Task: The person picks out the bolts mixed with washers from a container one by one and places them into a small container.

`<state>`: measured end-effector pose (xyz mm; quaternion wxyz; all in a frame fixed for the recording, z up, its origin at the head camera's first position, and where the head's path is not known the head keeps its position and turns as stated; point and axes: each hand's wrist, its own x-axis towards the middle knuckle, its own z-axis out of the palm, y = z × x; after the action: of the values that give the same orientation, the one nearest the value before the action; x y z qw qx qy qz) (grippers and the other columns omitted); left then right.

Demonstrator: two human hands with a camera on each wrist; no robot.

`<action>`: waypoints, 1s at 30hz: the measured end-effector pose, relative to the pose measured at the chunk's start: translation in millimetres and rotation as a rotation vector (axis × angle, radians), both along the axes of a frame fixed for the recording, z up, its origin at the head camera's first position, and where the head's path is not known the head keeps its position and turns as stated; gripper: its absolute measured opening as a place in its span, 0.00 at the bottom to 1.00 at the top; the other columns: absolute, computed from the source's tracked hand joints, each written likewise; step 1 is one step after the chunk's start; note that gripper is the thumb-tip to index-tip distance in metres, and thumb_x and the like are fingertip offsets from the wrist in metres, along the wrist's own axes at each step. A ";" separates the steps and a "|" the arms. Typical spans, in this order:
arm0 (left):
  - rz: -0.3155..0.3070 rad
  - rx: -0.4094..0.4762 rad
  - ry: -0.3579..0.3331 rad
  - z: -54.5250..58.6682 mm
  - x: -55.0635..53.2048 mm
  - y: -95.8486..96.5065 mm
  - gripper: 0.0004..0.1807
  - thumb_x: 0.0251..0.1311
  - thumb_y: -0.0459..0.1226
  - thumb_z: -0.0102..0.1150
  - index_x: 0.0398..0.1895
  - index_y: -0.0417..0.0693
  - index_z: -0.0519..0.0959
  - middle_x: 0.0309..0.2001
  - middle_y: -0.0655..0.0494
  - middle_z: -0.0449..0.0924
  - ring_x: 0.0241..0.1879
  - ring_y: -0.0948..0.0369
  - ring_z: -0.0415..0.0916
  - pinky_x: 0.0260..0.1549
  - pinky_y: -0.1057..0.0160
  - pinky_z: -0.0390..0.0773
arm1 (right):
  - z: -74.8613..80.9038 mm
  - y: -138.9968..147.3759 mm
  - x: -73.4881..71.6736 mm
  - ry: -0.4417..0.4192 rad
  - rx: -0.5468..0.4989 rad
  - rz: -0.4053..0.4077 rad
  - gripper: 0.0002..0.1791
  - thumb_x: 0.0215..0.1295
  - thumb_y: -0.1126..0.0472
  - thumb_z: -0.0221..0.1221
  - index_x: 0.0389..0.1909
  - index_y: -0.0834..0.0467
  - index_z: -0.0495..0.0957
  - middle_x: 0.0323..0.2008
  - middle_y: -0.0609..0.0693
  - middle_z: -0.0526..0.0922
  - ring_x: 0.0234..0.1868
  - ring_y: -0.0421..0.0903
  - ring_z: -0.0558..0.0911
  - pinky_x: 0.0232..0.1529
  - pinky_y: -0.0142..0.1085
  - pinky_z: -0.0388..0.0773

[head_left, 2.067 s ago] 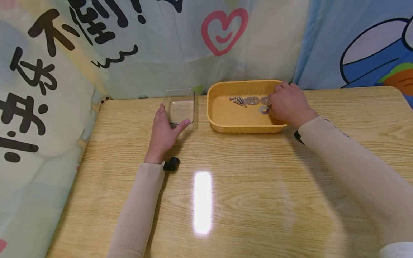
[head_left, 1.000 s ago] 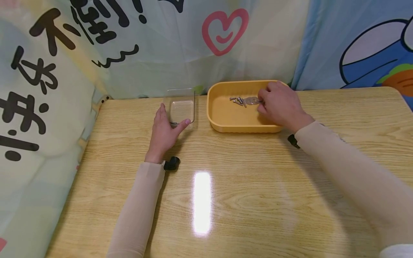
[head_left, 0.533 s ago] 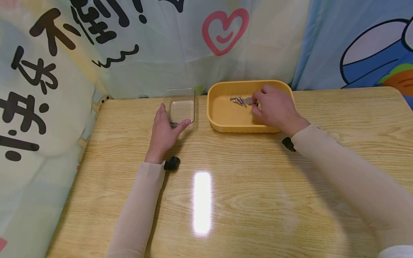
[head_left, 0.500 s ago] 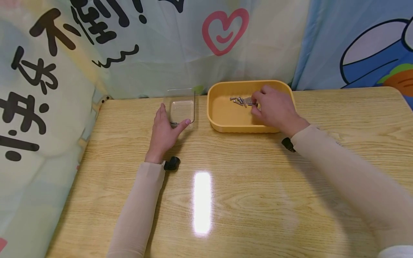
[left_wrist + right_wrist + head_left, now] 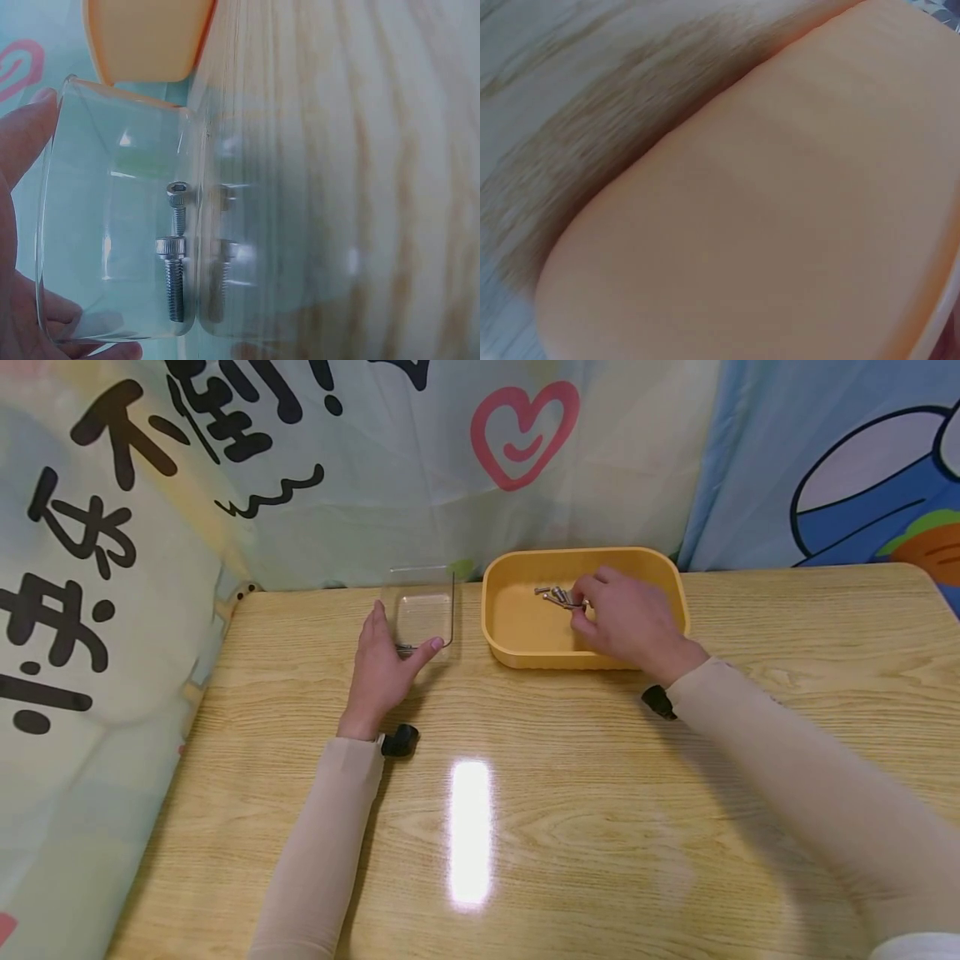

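Left hand [image 5: 382, 674] grips clear box [image 5: 422, 612]; two socket-head screws [image 5: 174, 281] inside, heads toward yellow tray [image 5: 528, 635]. There, right hand [image 5: 633, 620] pinches fasteners [image 5: 583, 605].

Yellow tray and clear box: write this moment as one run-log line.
Left hand: holds clear box; Right hand: over yellow tray, at tray screws, grip unclear; Box screws: inside clear box

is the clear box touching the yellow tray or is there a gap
Apart. The head view shows it: a strip of wooden table runs between the right side of the clear box and the yellow tray.
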<state>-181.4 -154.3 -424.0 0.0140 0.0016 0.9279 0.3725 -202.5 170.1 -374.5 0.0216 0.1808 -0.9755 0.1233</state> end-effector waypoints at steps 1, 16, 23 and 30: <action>0.001 -0.002 -0.001 -0.1 0.0 -0.1 0.62 0.61 0.64 0.60 0.81 0.38 0.37 0.79 0.37 0.41 0.78 0.47 0.40 0.74 0.48 0.49 | 0.4 -1.3 0.0 -0.010 0.002 -0.002 0.11 0.67 0.58 0.55 0.43 0.59 0.80 0.42 0.58 0.77 0.31 0.52 0.76 0.29 0.48 0.75; 0.001 0.001 -0.007 -0.6 -0.5 -0.3 0.61 0.62 0.64 0.59 0.81 0.39 0.37 0.79 0.37 0.41 0.78 0.46 0.40 0.74 0.47 0.48 | -4.5 -19.2 1.0 -0.011 -0.072 -0.002 0.10 0.66 0.58 0.56 0.40 0.59 0.79 0.37 0.56 0.77 0.32 0.52 0.76 0.32 0.46 0.74; -0.001 -0.004 -0.013 -1.2 -0.4 0.1 0.61 0.62 0.64 0.59 0.81 0.39 0.37 0.79 0.37 0.41 0.78 0.46 0.40 0.74 0.47 0.48 | -5.7 -26.6 2.1 0.033 -0.082 0.012 0.08 0.66 0.58 0.55 0.38 0.58 0.80 0.35 0.55 0.78 0.30 0.51 0.76 0.28 0.45 0.74; 0.000 0.000 -0.013 -0.3 -0.6 0.0 0.62 0.61 0.64 0.60 0.81 0.40 0.37 0.80 0.38 0.41 0.78 0.46 0.40 0.74 0.48 0.48 | -4.0 -34.7 2.7 0.059 -0.093 0.028 0.08 0.66 0.57 0.54 0.38 0.56 0.80 0.34 0.53 0.78 0.28 0.50 0.76 0.23 0.47 0.68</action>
<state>-182.0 -154.3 -424.3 0.0203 -0.0007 0.9278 0.3726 -199.8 135.4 -378.5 0.0570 0.1966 -0.9651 0.1632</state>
